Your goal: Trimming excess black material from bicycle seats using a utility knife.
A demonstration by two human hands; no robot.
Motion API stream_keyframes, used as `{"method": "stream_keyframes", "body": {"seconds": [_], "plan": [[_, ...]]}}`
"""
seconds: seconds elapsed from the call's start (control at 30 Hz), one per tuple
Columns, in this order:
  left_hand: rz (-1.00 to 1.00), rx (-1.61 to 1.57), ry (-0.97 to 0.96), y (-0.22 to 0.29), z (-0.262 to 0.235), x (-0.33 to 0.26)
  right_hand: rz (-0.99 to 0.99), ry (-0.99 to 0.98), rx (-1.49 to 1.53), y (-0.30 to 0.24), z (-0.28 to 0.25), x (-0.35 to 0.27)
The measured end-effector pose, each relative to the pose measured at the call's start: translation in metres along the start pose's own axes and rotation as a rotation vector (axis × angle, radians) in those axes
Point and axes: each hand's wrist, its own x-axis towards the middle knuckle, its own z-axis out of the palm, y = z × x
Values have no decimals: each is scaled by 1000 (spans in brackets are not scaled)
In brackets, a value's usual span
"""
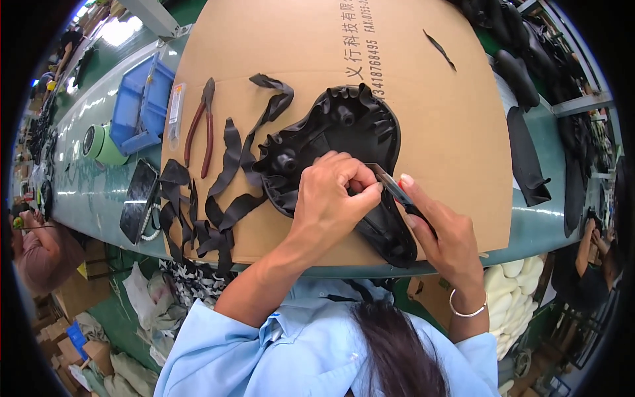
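Note:
A black bicycle saddle (pixel 317 129) lies underside up on a sheet of cardboard, its wide end away from me and its narrow nose towards me. Dark cover material is gathered in folds along its rim. My left hand (pixel 334 192) is over the middle of the saddle, thumb and fingers pinched together; what they grip, probably the cover's edge, is mostly hidden. In my right hand (pixel 446 235) is a utility knife (pixel 395 190), its blade pointing up and left, close beside my left fingertips at the saddle's right edge.
Black cut-off strips (pixel 228 155) lie left of the saddle, near red-handled pliers (pixel 200 126). Further left are a blue bin (pixel 140 106), a green round container (pixel 102 145) and a phone (pixel 139 198). Black covers (pixel 526 155) hang over the right side. Other people sit at both sides.

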Motion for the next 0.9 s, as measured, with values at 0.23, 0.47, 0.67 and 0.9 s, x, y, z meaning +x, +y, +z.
{"method": "stream_keyframes", "body": {"seconds": [0.23, 0.47, 0.67, 0.9], "plan": [[-164, -326, 26, 1, 0, 7, 121, -173, 5, -4, -21, -34], [200, 334, 31, -2, 11, -4, 247, 195, 221, -1, -8, -39], [119, 94, -34, -5, 2, 2, 43, 114, 177, -3, -5, -15], [-20, -95, -51, -1, -1, 1, 34, -112, -11, -2, -17, -3]]}}
